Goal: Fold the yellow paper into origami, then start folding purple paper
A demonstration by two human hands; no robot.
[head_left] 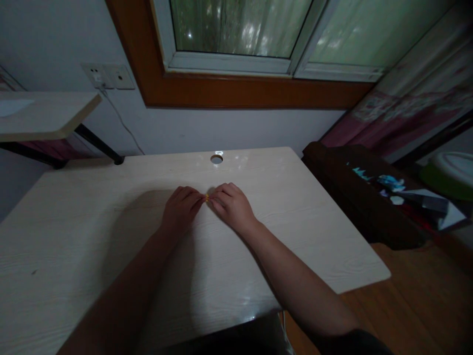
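Note:
Both hands meet over the middle of a pale wood-grain desk [148, 276]. Pinched between the fingertips of my left hand [181, 207] and my right hand [234, 204] is a tiny yellow piece [207, 197]. It is too small, and too much covered by the fingers, for me to tell its kind. My left hand grips its left side and my right hand its right side, with thumbs and fingertips nearly touching. The left forearm casts a broad shadow across the desk.
A round cable hole [216, 159] lies near the desk's back edge. At the left stands a raised shelf [48, 116] on black legs. A white cord [121, 121] hangs from a wall socket [107, 76]. Beyond the right edge is a dark cabinet [332, 172] with assorted items on it.

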